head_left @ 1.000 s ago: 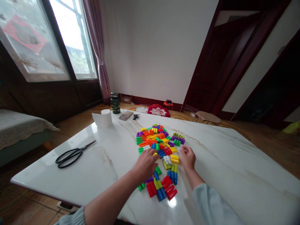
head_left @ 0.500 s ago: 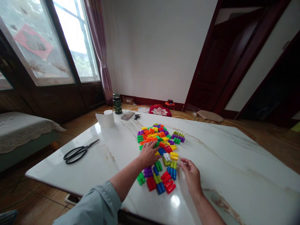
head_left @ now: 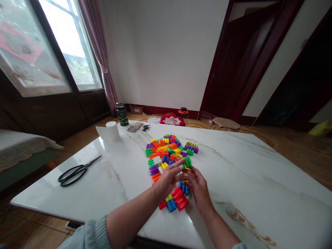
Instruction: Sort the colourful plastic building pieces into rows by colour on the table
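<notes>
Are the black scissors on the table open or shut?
Shut. The black scissors lie flat on the white table, blades together in one thin line, handle loops side by side.

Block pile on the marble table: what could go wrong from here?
1. The left hand and right hand crowd over the near blocks; a sweep could scatter them across the glossy table.
2. The hands hide the pieces beneath them, so a grasp might catch the wrong one.
3. The scissors lie to the left, apart from the blocks; a wide reach could brush them.

Scissors (head_left: 79, 170) lie left of blocks (head_left: 166, 155) on table (head_left: 246, 173).
</notes>
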The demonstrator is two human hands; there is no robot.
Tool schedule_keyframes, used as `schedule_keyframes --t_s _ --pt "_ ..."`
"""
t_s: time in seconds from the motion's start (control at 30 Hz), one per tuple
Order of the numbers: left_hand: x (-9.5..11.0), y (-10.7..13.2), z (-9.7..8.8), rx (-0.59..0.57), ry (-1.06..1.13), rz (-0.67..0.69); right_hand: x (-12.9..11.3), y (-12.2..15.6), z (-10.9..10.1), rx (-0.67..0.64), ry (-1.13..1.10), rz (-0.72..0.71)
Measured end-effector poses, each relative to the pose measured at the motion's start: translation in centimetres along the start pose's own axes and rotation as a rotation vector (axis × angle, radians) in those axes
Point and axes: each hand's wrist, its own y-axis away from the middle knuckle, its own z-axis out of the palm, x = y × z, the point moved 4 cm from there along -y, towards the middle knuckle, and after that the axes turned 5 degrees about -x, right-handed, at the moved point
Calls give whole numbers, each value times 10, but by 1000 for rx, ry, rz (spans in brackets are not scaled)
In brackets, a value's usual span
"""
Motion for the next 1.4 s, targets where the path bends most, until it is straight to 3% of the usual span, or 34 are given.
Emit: schedule_keyframes --t_s 0.23,0.33,0.43,0.53,0.77,0.9,1.03,1.1,1.23,1.4 --pt "-11 8 6 -92 -33 -51 -1 -4 -13 109 -30 -13" --pt "-12 4 -1 -1 -141 -68 -8 -6 -19 123 43 -8" --pt "-11 0 -12 150 -301 7 -17 -9 -20 14 207 6" --pt "-12 -3 -14 112 -408 15 -23 -9 -16 -118 269 12" --pt "-19 -1 -12 166 -240 -1 -5 2 -6 -3 -72 103" --pt "-21 0 -12 176 -296 -43 4 5 -5 70 -75 74" --pt "-18 -3 -18 183 -493 -95 -2 -16 -35 246 156 -82" --pt "-15 -5 -19 175 -589 -112 -7 -39 -59 336 353 -187" --pt "-7 -4 -16 170 -648 -135 -12 -93 -101 436 770 -261" --pt "-5 -1 -9 152 -647 -137 -11 -130 -106 423 1198 -271"
